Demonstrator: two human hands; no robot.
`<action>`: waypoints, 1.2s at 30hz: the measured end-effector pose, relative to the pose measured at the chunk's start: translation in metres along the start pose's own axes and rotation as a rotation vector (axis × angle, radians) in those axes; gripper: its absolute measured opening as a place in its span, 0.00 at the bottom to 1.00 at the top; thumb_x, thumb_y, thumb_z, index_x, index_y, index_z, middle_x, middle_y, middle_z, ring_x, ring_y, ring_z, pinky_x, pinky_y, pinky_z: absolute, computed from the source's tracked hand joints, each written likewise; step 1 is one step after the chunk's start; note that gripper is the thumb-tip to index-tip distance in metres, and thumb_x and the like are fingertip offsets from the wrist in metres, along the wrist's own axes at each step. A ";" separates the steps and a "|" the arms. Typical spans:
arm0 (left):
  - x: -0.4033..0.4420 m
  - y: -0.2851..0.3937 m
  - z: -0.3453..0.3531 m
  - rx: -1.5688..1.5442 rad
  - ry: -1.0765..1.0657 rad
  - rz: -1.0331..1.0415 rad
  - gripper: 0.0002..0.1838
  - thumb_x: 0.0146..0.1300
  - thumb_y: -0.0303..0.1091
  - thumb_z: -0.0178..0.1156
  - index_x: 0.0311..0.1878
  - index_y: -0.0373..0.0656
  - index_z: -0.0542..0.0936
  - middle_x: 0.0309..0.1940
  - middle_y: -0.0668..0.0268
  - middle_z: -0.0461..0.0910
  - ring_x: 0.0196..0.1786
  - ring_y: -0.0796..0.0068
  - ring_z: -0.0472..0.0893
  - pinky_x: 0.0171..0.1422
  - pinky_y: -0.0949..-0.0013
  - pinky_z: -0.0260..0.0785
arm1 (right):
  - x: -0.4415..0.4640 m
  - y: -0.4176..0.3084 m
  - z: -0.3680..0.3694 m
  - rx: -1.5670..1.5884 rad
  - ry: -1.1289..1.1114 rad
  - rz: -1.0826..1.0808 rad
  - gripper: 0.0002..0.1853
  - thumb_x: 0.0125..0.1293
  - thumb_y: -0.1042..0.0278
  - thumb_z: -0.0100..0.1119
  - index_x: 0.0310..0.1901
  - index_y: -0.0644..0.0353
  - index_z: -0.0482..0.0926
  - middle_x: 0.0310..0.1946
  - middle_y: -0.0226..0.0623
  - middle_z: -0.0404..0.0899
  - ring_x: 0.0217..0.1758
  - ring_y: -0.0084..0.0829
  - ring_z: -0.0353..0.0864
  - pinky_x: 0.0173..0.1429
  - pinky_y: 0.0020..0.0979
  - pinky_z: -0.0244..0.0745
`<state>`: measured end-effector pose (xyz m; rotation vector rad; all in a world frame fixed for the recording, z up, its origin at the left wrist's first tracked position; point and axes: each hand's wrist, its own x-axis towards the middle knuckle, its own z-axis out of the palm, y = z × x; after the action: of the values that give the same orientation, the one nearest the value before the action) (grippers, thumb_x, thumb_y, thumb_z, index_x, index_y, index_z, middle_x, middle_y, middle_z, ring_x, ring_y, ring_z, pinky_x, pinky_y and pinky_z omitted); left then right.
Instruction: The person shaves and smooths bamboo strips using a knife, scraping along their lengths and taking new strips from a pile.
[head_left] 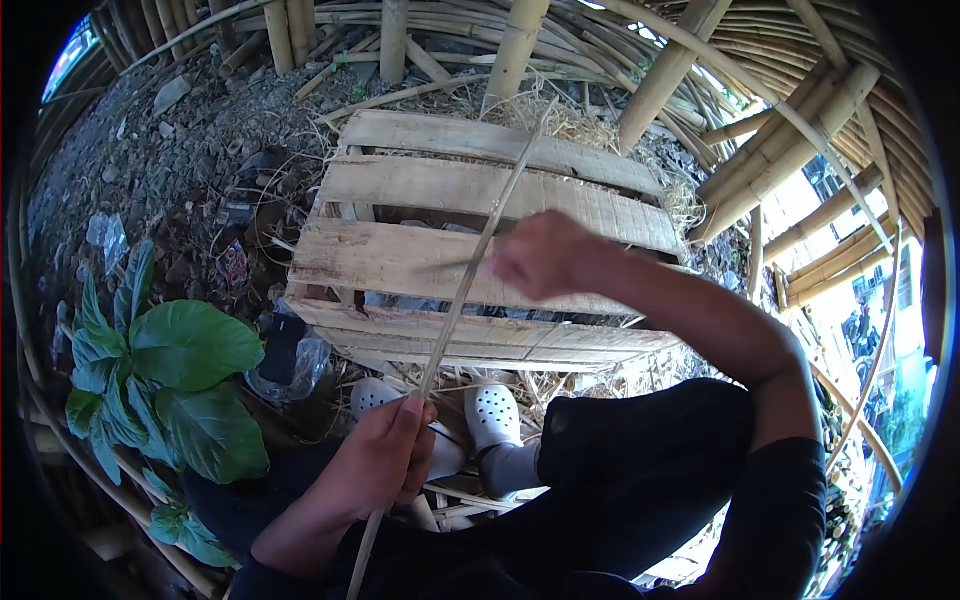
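Note:
My left hand (385, 450) is closed round the lower part of a long, thin bamboo strip (468, 278). The strip slants up and away from me over a wooden slatted pallet (400, 190). My right hand (545, 255) is a fist above the pallet, just right of the strip, smeared a little by motion. From it a thin, blurred knife blade (440, 267) points left across the strip; the handle is hidden in the fist. Whether the blade touches the strip I cannot tell.
A leafy green plant (190, 350) grows at the left beside rubble and plastic litter (108, 240). Bamboo posts (515, 50) and stacked poles stand behind the pallet and at the right. My feet, in white clogs (493, 415), are close to the pallet's near edge.

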<state>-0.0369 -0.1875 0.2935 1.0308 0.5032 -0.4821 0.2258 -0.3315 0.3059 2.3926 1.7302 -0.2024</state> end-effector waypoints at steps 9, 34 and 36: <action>-0.001 0.001 -0.002 -0.043 -0.026 -0.024 0.16 0.77 0.47 0.36 0.37 0.49 0.64 0.19 0.79 0.53 0.16 0.88 0.51 0.18 0.78 0.41 | -0.001 0.037 0.002 -0.057 0.020 0.191 0.27 0.75 0.46 0.34 0.31 0.56 0.79 0.25 0.44 0.78 0.33 0.42 0.82 0.46 0.45 0.78; 0.027 0.000 -0.011 -0.053 -0.046 0.031 0.16 0.77 0.49 0.36 0.39 0.50 0.65 0.18 0.79 0.52 0.16 0.87 0.51 0.18 0.77 0.41 | 0.007 0.028 0.007 -0.081 0.000 0.201 0.27 0.73 0.44 0.37 0.31 0.57 0.78 0.25 0.44 0.80 0.32 0.45 0.82 0.41 0.46 0.77; 0.020 0.001 -0.012 -0.047 -0.030 0.000 0.16 0.77 0.50 0.36 0.39 0.50 0.65 0.18 0.79 0.52 0.15 0.86 0.51 0.18 0.77 0.42 | 0.001 0.008 0.012 -0.059 0.047 0.065 0.26 0.73 0.45 0.38 0.31 0.57 0.78 0.24 0.42 0.80 0.31 0.43 0.82 0.41 0.45 0.77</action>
<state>-0.0229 -0.1790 0.2770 0.9768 0.4852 -0.4828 0.2336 -0.3362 0.2946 2.4252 1.6512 -0.0852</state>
